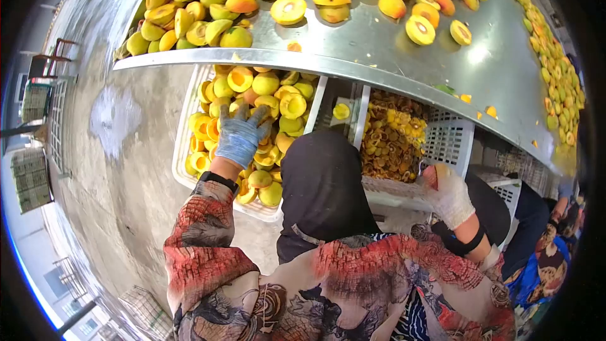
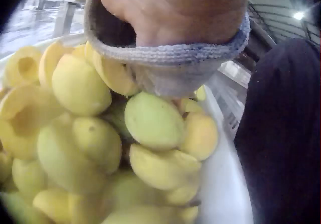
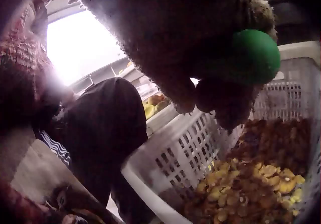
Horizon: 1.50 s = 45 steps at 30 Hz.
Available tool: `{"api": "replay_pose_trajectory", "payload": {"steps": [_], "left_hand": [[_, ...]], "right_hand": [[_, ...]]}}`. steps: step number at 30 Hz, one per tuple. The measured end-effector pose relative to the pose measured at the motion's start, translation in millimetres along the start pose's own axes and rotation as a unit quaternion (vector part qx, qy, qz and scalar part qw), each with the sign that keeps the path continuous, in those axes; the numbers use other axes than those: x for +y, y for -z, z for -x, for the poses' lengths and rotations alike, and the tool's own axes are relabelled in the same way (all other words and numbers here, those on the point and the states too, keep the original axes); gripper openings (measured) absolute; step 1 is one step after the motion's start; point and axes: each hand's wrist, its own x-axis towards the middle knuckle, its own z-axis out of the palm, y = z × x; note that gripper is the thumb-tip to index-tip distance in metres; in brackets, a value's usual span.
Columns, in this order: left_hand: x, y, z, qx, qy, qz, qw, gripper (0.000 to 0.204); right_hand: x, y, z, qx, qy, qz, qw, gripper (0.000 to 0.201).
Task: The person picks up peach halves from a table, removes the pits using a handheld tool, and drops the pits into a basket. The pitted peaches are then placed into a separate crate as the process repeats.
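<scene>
Fruit halves [image 1: 292, 105] lie in the white crate [image 1: 316, 104], long axes running various ways and several hollows facing up, under the left hand [image 1: 240, 139], its grip released with fingers spread and arm extended forward, while the right hand [image 1: 449, 194] grasps a green, round-ended object [image 3: 258, 57].

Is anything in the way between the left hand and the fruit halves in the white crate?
Nothing visible is. The left hand is spread over the fruit halves in the white crate, which is open above. The metal table covers the view only beyond the hand.
</scene>
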Motion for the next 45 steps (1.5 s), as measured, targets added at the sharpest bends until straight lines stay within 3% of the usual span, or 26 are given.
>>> {"api": "replay_pose_trajectory", "payload": {"steps": [1, 6, 7, 9, 11, 17, 21, 23, 29, 33, 37, 38, 39, 45], "left_hand": [[-1.1, -5.5, 2.7, 0.039, 0.020, 0.002, 0.999, 0.027], [-12.7, -21.2, -25.6, 0.084, 0.072, -0.007, 0.994, 0.021], [-15.3, -15.2, -33.3, 0.034, 0.106, -0.031, 0.993, 0.035], [-28.0, -5.8, -61.8, -0.070, 0.181, 0.022, 0.981, 0.040], [-35.4, -7.6, -73.3, -0.048, 0.189, 0.049, 0.979, 0.041], [-45.8, -17.5, -76.0, -0.032, 0.218, 0.108, 0.969, 0.045], [-57.1, -31.3, -73.7, -0.032, 0.288, 0.130, 0.948, 0.045], [-71.8, -33.3, -84.2, -0.032, 0.360, 0.120, 0.925, 0.038], [-107.5, -44.1, -100.4, -0.095, 0.381, 0.161, 0.906, 0.039], [-125.8, -72.0, -115.7, 0.005, 0.373, 0.172, 0.912, 0.047], [-119.1, -48.9, -109.7, -0.038, 0.368, 0.197, 0.908, 0.041], [-122.3, -61.4, -114.1, 0.001, 0.378, 0.204, 0.903, 0.039], [-125.4, -70.5, -122.5, -0.030, 0.397, 0.199, 0.895, 0.041], [-131.2, -67.3, -128.8, -0.011, 0.383, 0.198, 0.902, 0.047]], "right_hand": [[-1.5, -2.4, 0.7, -0.001, 0.002, 0.007, 1.000, 0.016], [-9.2, -12.1, 0.9, -0.035, 0.005, 0.029, 0.999, 0.018], [-7.8, -13.1, 0.8, -0.023, 0.028, 0.008, 0.999, 0.019], [-8.7, -8.0, 0.7, -0.005, 0.053, -0.008, 0.999, 0.019], [-14.2, 2.0, 1.3, -0.007, 0.056, 0.071, 0.996, 0.019], [-4.2, 1.3, 11.7, 0.003, 0.059, 0.077, 0.995, 0.022], [-13.9, 5.5, 7.6, -0.006, 0.051, 0.100, 0.994, 0.026], [-19.3, 8.6, 1.2, -0.008, 0.048, 0.106, 0.993, 0.027], [-33.7, 10.9, -5.8, -0.013, 0.028, 0.120, 0.992, 0.028], [-50.9, 13.6, -9.1, -0.025, 0.020, 0.124, 0.992, 0.030], [-55.9, 12.3, -13.0, -0.026, 0.054, 0.163, 0.985, 0.036], [-61.7, 13.2, -14.4, -0.043, 0.046, 0.155, 0.986, 0.040], [-66.1, 13.3, -16.1, -0.045, 0.052, 0.161, 0.985, 0.040], [-86.9, 14.6, -29.3, -0.059, 0.041, 0.178, 0.981, 0.040]]}}
